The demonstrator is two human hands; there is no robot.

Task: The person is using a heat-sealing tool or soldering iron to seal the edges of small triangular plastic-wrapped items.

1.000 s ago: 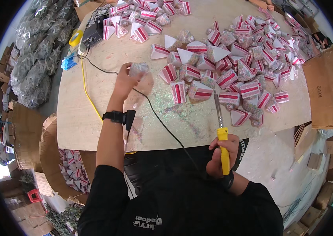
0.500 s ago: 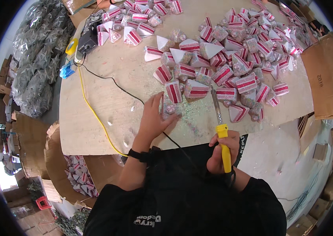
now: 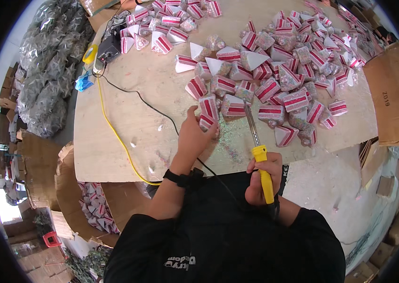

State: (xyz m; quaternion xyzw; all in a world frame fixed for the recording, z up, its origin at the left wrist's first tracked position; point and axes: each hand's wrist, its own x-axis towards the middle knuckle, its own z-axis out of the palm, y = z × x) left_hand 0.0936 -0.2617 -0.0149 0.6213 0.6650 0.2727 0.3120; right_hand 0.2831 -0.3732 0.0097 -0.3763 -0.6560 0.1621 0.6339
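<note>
My left hand (image 3: 193,137) is closed around a small artificial cake slice (image 3: 206,122) with a pink-red stripe, held near the tabletop. Some of that slice is hidden by my fingers. A yellow-handled soldering iron (image 3: 259,153) is gripped in my right hand (image 3: 261,181), its metal shaft pointing up and away toward another cake slice (image 3: 234,106). Whether the tip touches that slice I cannot tell. Another striped slice (image 3: 208,106) lies just beyond my left fingers. Pale glitter (image 3: 228,137) is scattered on the wood between my hands.
A heap of cake slices (image 3: 294,78) covers the table's far right, with a smaller group (image 3: 162,28) at far left. A black control box (image 3: 110,48), a yellow cable (image 3: 113,134) and a black cord (image 3: 154,109) lie on the left. An open carton (image 3: 65,181) stands below the table's left edge.
My left hand has tilted the slice so its striped side shows, and has moved slightly right and up. The soldering iron has shifted left, toward the left hand.
</note>
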